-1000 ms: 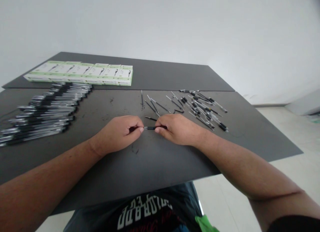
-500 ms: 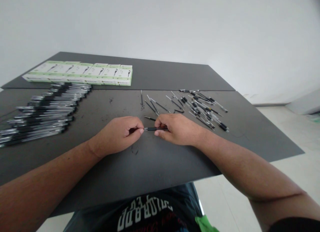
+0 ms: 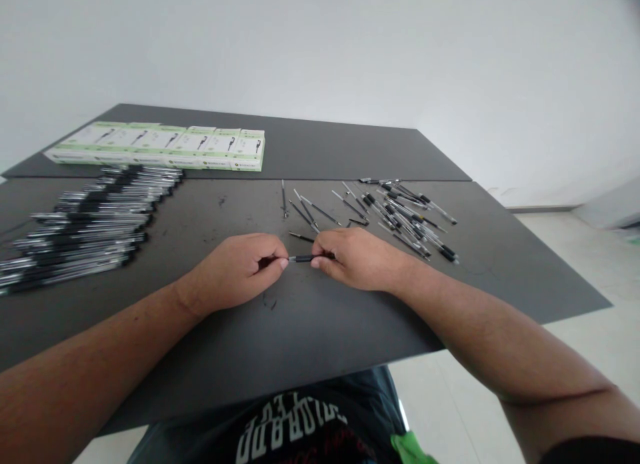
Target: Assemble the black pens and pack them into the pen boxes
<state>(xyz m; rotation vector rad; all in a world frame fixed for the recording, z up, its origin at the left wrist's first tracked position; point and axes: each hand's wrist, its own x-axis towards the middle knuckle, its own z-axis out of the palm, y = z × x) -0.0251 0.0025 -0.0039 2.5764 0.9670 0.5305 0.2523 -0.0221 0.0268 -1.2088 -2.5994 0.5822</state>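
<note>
Between my hands a pen (image 3: 303, 259) with a black grip lies level, just above the dark table. My left hand (image 3: 245, 267) pinches its left, clear end between thumb and fingertips. The fingers of my right hand (image 3: 353, 256) are closed round its right part, hiding that end. A dark refill (image 3: 301, 237) lies just behind the pen, partly covered by my right hand. Farther back are several loose refills (image 3: 320, 211) with dark ink and clear tails.
To the right lies a loose heap of pen parts (image 3: 410, 217). A long row of pens (image 3: 90, 224) with black grips covers the left side. Behind it stand white and green boxes (image 3: 165, 144) in a line. Black scraps (image 3: 270, 304) dot the dark table (image 3: 320, 344).
My right hand has shifted very slightly right along the pen, so a little more of the black grip's edge shows. My left hand keeps its pinch in nearly the same place.
</note>
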